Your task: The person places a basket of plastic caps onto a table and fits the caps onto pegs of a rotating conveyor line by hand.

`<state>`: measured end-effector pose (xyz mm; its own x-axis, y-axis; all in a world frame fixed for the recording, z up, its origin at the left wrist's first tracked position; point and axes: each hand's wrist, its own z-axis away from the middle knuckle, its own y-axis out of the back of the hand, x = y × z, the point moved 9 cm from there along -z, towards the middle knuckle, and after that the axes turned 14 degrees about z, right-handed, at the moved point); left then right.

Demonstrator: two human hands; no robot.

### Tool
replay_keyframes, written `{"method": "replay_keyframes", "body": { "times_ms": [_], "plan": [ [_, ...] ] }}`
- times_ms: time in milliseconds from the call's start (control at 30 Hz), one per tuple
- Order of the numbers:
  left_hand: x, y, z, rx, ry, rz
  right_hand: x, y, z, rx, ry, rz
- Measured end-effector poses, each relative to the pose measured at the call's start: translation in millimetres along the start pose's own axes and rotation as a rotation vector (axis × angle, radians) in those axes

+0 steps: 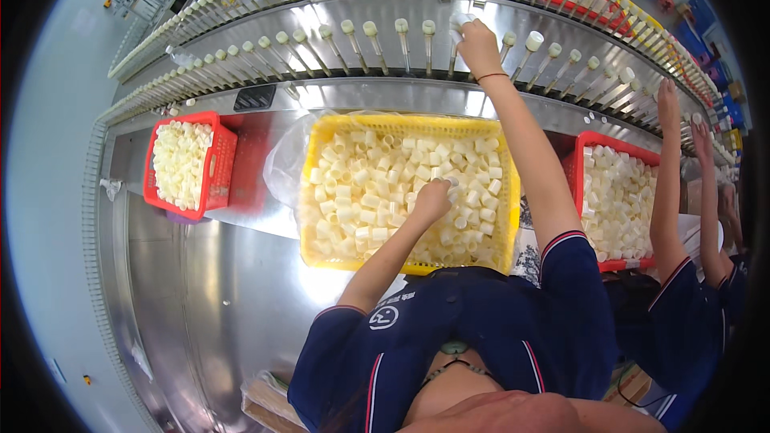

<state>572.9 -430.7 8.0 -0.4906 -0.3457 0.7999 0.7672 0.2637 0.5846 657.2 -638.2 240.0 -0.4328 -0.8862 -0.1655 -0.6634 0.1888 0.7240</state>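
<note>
A yellow basket [508, 216], lined with clear plastic, stands in front of me full of cream-white plastic caps [365, 212]. My left hand [433, 200] is low over these caps, fingers closed on one cap [453, 184]. Farther off, my right hand [479, 46] reaches to the nearer row of upright metal rods and pinches a white cap [460, 22] at the top of one rod. Many neighbouring rods [406, 52] carry a cap on their tips. The fingertips of my right hand are partly hidden by the hand itself.
To the left sits a red basket [215, 180] of caps, and another red basket [579, 184] stands right. A dark phone-like object [255, 97] lies on the metal ledge. A co-worker's hand [667, 104] is at the rods on the right; other people work across the line.
</note>
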Motion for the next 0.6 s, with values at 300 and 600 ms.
{"method": "replay_keyframes", "body": {
  "times_ms": [300,600],
  "plan": [
    [-18.5,-3.8,1.1,-0.014,-0.046,-0.107,-48.9,199.9,-3.1,-0.017,0.103,-1.302],
    [-9.4,8.4,-9.0,0.050,-0.048,0.012,-57.9,269.0,41.7,-0.049,0.210,-1.258]
  ]
}}
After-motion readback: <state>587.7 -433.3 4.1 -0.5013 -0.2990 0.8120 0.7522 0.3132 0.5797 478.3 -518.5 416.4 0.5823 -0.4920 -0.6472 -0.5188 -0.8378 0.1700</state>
